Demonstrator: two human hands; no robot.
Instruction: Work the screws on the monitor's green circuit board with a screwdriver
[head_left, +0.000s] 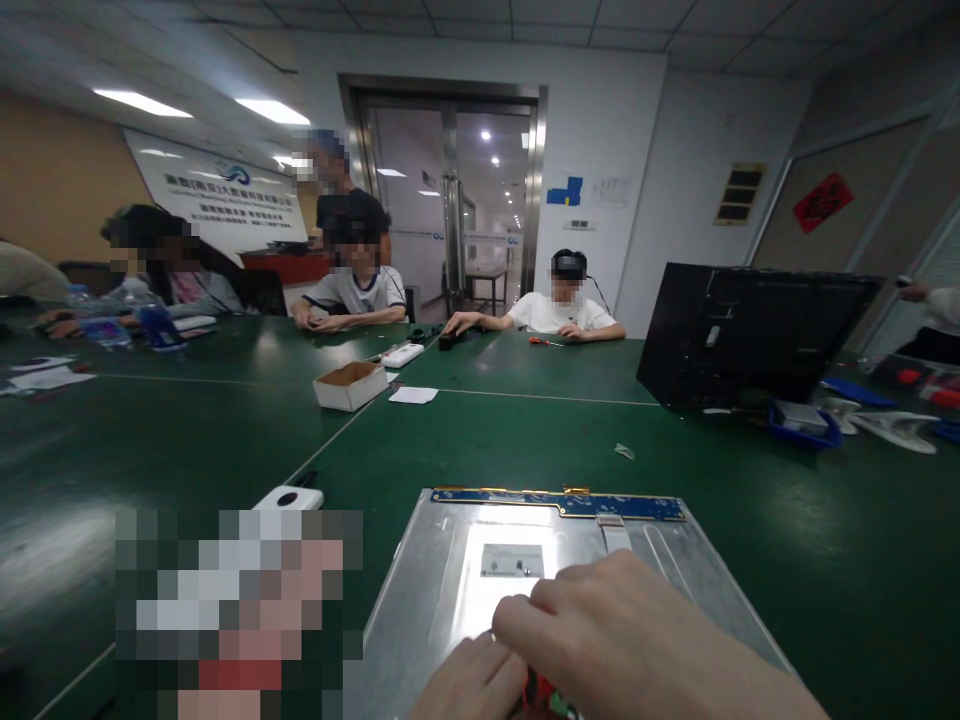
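Note:
A flat metal-backed display panel (405, 590) lies in front of me, with a narrow blue circuit board (510, 500) along its far edge. A pale ribbon cable (616, 537) runs from that board toward me. Over the near part of the panel, my right hand (607, 620) is closed, its fingers curled down. My left hand (472, 685) is also closed, low and touching or just beside the right. Between them shows part of a red and black object (534, 690) with a bit of green near it; the hands hide most of it, including its kind.
On the green table (487, 440) stand a white open box (349, 390) and a large black monitor (750, 335). A blue tray (802, 428) sits near the monitor. A white device (289, 498) lies left of the panel, beside a blurred patch. Several people sit across the table.

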